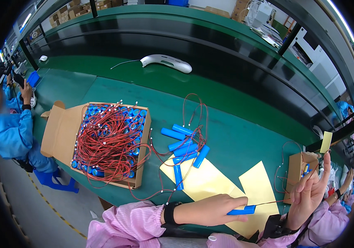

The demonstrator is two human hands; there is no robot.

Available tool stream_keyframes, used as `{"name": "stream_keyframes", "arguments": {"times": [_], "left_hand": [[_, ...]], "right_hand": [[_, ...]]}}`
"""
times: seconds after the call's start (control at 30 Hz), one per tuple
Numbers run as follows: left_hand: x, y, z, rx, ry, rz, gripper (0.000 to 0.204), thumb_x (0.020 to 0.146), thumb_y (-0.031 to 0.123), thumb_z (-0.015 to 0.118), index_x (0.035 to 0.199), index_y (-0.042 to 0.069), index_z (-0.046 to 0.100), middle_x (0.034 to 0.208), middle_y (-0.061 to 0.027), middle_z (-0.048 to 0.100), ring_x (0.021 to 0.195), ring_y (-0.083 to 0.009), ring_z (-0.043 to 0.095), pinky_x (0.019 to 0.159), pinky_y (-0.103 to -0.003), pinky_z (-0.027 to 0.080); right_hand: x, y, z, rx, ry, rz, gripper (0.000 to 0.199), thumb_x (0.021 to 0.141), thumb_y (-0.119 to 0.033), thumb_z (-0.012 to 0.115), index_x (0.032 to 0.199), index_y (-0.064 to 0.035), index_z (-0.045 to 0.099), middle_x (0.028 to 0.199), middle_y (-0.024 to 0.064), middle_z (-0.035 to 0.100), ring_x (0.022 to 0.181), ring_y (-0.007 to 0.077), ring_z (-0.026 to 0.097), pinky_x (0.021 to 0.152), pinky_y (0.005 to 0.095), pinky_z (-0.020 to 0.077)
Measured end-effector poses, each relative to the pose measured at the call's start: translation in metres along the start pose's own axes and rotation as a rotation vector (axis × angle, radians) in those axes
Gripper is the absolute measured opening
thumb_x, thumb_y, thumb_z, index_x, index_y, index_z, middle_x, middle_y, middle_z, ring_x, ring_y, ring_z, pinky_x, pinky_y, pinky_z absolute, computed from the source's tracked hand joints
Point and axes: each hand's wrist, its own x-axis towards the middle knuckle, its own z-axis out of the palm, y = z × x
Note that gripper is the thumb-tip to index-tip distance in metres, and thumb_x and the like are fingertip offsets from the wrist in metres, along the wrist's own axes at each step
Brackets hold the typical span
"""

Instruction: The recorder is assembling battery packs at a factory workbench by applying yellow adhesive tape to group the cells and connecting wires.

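Note:
My left hand (216, 210) is closed around a blue cylindrical battery (243, 210) above the yellow sheets. A thin red-and-black wire (270, 202) runs from its end to my right hand (309, 194). There the index finger points up while the other fingers curl in where the wire enters; the exact grip on it is partly hidden. A small yellow paper piece (326, 142) clings to the raised index fingertip. Several loose blue batteries (184, 149) with wires lie left of my hands, some on a yellow sheet (204, 177).
An open cardboard box (146, 136) full of wired blue batteries stands at left. Beside my right hand is a smaller cardboard box (296, 165) with batteries. Farther back lies a silver-white curved device (166, 63). People in blue and pink clothes work at either side.

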Motion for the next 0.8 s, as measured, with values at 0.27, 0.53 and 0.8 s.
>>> {"name": "stream_keyframes", "arguments": {"times": [0.27,0.53,0.8], "left_hand": [[0.001,0.003,0.007,0.044,-0.164,-0.052,0.03,0.105,0.032,0.032,0.101,0.005,0.045,0.071,-0.0154,0.054,0.069,-0.0364,0.057,0.062,-0.045,0.041],[0.005,0.003,0.016,0.14,-0.152,-0.122,0.036,0.101,0.037,0.046,0.114,0.004,0.043,0.082,-0.0169,0.059,0.076,-0.0355,0.06,0.064,-0.043,0.045],[-0.01,0.01,-0.014,0.629,0.337,-0.261,0.048,0.091,0.038,0.062,0.118,-0.001,0.054,0.107,-0.0179,0.06,0.093,-0.0327,0.06,0.079,-0.04,0.049]], "right_hand": [[-0.004,-0.007,-0.01,-0.105,0.057,0.154,0.067,0.097,-0.01,0.057,0.147,0.0011,0.014,0.065,0.0032,0.054,0.04,0.0035,0.037,0.035,0.017,0.0275],[-0.005,-0.007,-0.021,-0.024,-0.007,0.297,0.045,0.095,-0.002,0.054,0.129,-0.0099,0.026,0.065,0.0092,0.058,0.039,0.0075,0.04,0.036,0.0189,0.0285],[0.015,-0.02,-0.089,-0.4,0.16,0.214,0.038,0.096,-0.002,0.052,0.124,-0.01,0.026,0.069,0.0074,0.061,0.045,0.0053,0.044,0.04,0.0168,0.027]]}}
